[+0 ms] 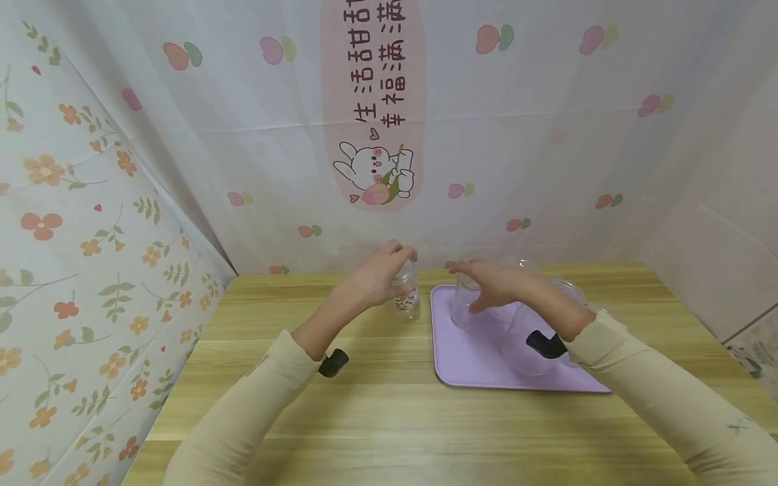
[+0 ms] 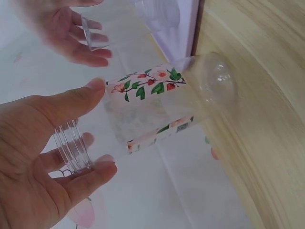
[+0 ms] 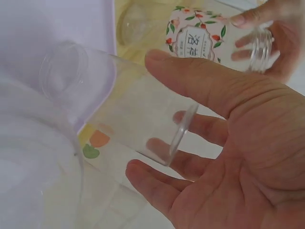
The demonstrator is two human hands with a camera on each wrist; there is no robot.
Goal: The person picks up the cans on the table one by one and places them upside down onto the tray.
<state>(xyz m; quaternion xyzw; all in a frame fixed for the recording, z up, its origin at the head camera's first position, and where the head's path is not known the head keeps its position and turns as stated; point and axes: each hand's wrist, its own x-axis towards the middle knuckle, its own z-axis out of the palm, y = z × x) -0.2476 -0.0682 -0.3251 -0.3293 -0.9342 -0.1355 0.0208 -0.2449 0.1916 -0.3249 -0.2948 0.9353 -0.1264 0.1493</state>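
Note:
At the back of the table, my left hand [image 1: 384, 275] holds a clear jar [image 1: 407, 300] by its threaded neck. In the left wrist view, thumb and fingers lie on opposite sides of the jar's shoulder [image 2: 147, 109], above a label with red flowers and green leaves. My right hand [image 1: 495, 283] is spread around the upper end of a clear cylindrical cup [image 1: 464, 304] upright on the lilac tray [image 1: 446, 371]. The right wrist view shows the thumb at one side of this cup [image 3: 128, 100], with fingers seen through its wall.
Right of the cup, a large rounded clear vessel [image 1: 525, 344] stands on the tray, partly hidden by my right forearm. Other clear glassware [image 1: 571, 290] is behind that arm. A printed curtain [image 1: 267, 155] hangs along the back of the wooden table [image 1: 377, 418].

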